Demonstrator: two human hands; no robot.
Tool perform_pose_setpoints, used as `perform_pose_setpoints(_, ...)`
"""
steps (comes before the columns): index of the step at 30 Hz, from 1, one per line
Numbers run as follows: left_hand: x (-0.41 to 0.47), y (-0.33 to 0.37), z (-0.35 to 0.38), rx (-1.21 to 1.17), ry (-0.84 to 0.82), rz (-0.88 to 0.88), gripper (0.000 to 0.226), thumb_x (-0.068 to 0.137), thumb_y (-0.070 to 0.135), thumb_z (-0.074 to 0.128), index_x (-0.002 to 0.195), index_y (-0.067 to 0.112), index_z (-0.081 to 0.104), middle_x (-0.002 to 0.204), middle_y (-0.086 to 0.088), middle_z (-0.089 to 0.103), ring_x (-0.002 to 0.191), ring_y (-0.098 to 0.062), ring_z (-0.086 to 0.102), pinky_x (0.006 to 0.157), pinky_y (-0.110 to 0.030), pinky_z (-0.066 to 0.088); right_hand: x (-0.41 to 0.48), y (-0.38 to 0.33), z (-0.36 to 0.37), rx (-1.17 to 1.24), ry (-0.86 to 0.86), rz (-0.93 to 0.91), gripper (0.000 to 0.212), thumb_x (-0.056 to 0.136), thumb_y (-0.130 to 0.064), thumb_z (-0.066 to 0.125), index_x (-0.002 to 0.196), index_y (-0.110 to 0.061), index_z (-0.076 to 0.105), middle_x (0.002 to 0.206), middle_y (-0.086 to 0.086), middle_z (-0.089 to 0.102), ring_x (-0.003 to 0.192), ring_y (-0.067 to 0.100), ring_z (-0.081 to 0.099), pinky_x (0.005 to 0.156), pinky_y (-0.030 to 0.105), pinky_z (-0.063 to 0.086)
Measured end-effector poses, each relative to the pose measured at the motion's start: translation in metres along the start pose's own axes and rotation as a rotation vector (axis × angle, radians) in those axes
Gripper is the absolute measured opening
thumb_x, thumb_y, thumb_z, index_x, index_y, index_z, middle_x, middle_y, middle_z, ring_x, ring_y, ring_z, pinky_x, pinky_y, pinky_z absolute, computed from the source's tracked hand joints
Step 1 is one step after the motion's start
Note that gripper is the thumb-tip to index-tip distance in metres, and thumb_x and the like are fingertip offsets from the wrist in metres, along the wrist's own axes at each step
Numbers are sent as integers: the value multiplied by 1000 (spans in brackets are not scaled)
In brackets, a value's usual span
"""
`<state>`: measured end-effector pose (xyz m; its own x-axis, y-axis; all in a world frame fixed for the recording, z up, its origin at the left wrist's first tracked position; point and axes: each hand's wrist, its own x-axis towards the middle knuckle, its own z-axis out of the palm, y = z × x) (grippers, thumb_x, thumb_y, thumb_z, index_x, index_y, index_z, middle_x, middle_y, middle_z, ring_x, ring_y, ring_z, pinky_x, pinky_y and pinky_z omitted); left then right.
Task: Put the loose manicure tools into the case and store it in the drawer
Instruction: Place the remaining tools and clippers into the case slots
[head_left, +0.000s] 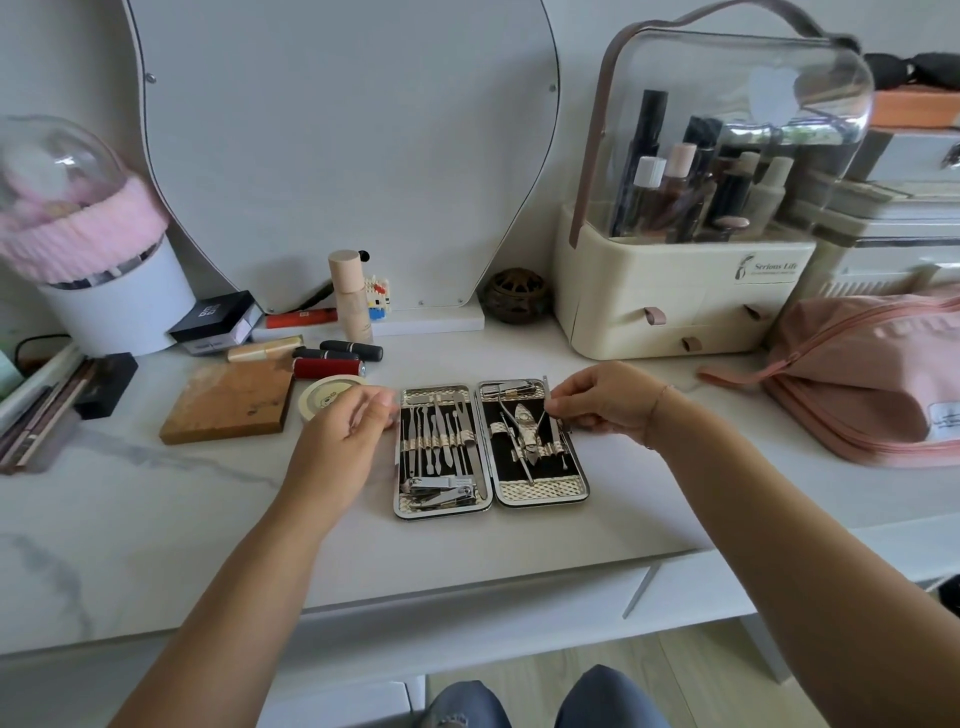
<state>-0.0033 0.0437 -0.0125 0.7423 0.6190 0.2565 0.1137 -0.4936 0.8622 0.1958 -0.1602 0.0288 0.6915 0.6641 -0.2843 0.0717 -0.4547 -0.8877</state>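
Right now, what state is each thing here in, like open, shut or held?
manicure case, open flat.
thin metal tool, pinched by the right hand over the case's right half.
left hand, at the case's left edge, grip unclear.
organizer lid, shut.
organizer drawers, shut.
pink pouch, zipped shut.
desk drawer, shut.
lipsticks, capped.

"Serious Life" printed on the cream cosmetics organizer (649, 291) front, smaller line beneath unreadable
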Motion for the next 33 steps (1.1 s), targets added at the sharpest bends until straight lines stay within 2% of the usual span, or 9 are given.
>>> perform_pose_setpoints(4,0,1,-1,6,3,-7,32,87,55,43,95,31,64,96,12,69,94,-9,64,90,-39,49,0,-4,-3,-143,-76,49,9,78,-6,71,72,-9,65,38,-7,44,39,9,31,43,18,23)
perform_pose_setpoints(8,-3,5,0,22,-14,-9,27,92,44,44,99,26,63,97,11,68,95,-9,63,88,-34,49,-3,-8,-5,-326,-48,8,15,75,-15,76,67,-16,64,52,1,50,49,14,34,46,20,27)
perform_pose_setpoints(11,-5,8,1,28,-33,-13,27,91,42,45,102,24,63,99,9,67,97,-6,61,81,-19,44,-6,-4,-2,-308,-16,-62,23,71,-14,79,84,-15,59,65,2,54,54,13,42,47,20,32)
perform_pose_setpoints(13,-6,11,1,39,-48,-20,27,91,41,46,105,25,62,100,12,65,96,1,57,73,-8,38,-7,-1,-2,-265,-13,-95,37,70,-11,79,98,-13,55,65,1,54,52,13,43,44,19,33)
perform_pose_setpoints(15,-8,13,1,38,-55,-22,24,91,40,48,106,27,62,100,18,62,96,8,54,68,0,36,-8,1,-3,-263,-26,-121,41,71,-9,78,104,-13,54,64,1,54,52,13,43,43,19,32)
perform_pose_setpoints(18,-8,16,2,16,-62,-22,27,91,39,50,109,25,62,101,20,61,94,13,52,67,7,32,-8,2,-3,-268,-29,-144,39,72,-8,78,104,-13,56,61,-1,54,51,12,43,44,19,33)
perform_pose_setpoints(28,-9,17,1,40,-63,-11,24,92,39,47,108,28,61,101,23,60,86,23,48,67,7,32,-9,7,-2,-313,-10,-194,35,69,-13,80,96,-14,59,62,-2,55,52,10,46,51,21,38)
perform_pose_setpoints(30,-9,17,1,45,-63,-12,24,92,38,47,109,27,61,99,25,58,84,26,47,66,8,31,-9,8,-3,-339,-25,-216,28,71,-15,79,92,-14,61,61,-3,55,52,10,46,52,22,38)
perform_pose_setpoints(33,-8,17,1,51,-59,-6,27,92,39,47,111,25,62,100,24,59,87,22,48,66,7,31,-11,9,-2,-378,-43,-242,16,75,-17,76,87,-16,66,61,-6,56,56,10,48,56,22,41)
